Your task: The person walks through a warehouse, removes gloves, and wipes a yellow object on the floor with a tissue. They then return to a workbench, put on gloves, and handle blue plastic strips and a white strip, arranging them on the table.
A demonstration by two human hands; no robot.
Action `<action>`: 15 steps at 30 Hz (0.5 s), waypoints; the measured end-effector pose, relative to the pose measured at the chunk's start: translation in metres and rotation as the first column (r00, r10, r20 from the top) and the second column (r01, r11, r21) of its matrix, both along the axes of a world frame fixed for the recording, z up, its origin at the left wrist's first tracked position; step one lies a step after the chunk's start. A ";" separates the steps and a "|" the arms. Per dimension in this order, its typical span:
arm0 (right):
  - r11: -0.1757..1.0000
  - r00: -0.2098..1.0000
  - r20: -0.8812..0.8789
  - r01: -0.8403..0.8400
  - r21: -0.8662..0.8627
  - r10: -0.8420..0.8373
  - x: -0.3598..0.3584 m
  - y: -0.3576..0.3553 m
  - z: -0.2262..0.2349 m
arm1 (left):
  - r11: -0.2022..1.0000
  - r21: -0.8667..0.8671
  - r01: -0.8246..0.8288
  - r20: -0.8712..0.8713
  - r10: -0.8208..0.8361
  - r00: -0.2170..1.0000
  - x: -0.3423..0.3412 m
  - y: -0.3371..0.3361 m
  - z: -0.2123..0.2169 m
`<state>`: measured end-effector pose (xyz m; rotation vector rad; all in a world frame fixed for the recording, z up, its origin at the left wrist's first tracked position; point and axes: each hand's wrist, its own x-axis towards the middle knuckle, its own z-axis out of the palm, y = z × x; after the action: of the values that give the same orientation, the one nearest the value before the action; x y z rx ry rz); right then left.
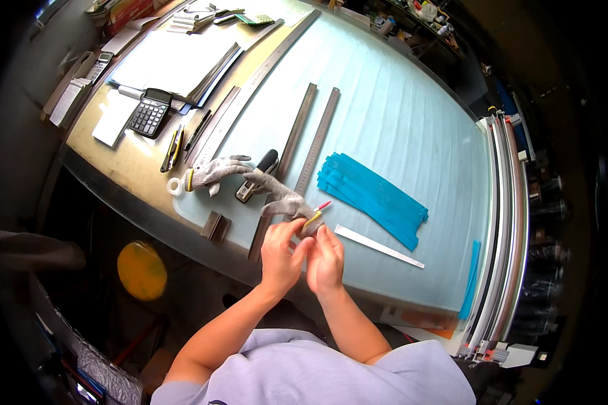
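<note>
Holding our two hands together at the near edge of the bench (412,121), we see the left hand (282,253) and the right hand (325,260) pinched around a small thin tool (315,216) with a yellow body and a red tip, which sticks out toward one o'clock from the fingers. Both grips are closed on it; we cannot tell whether it is a pen or a blade.

A grey knitted glove (285,201) lies just past our fingertips at twelve o'clock, and a second grey glove (216,172) rests at ten o'clock, beside a black stapler-like tool (257,177).

We judge the main risk to be bare fingers: if the tip is sharp, a slip while both gloves lie unused could nick a fingertip. The tool could also drop off the bench edge, since our hands work right over it.

At two o'clock lies a fanned stack of blue strips (375,196), with a white strip (378,246) at three o'clock; a careless sweep of the wrist could scatter them. Two long steel rulers (311,135) run toward twelve.

At eleven o'clock sit a black calculator (150,113) and white paper sheets (175,61); a reddish box (125,13) stands at the far corner.
</note>
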<state>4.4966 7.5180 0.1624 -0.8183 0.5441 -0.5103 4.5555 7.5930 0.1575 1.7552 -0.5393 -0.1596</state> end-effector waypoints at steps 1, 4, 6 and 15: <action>0.994 0.994 0.065 -0.097 0.050 0.093 -0.008 -0.001 -0.004 | 0.999 0.030 -0.026 -0.005 0.026 1.000 -0.005 -0.001 -0.002; 0.953 0.973 0.142 -0.209 0.219 0.181 -0.003 0.002 0.015 | 0.999 -0.005 -0.042 -0.046 0.041 0.998 -0.001 0.003 -0.011; 0.897 0.955 0.206 -0.274 0.347 0.213 -0.003 -0.005 0.005 | 0.987 -0.147 -0.068 -0.296 0.021 0.955 0.001 0.008 0.003; 0.281 0.930 -0.317 -0.360 -0.890 0.186 0.013 0.035 -0.032 | 0.975 -0.041 0.219 -0.122 -0.222 0.967 0.014 0.067 0.057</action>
<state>4.5094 7.5525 0.1301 -2.1042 0.1575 -0.4069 4.5696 7.6600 0.2145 1.6433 -0.6403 -0.4153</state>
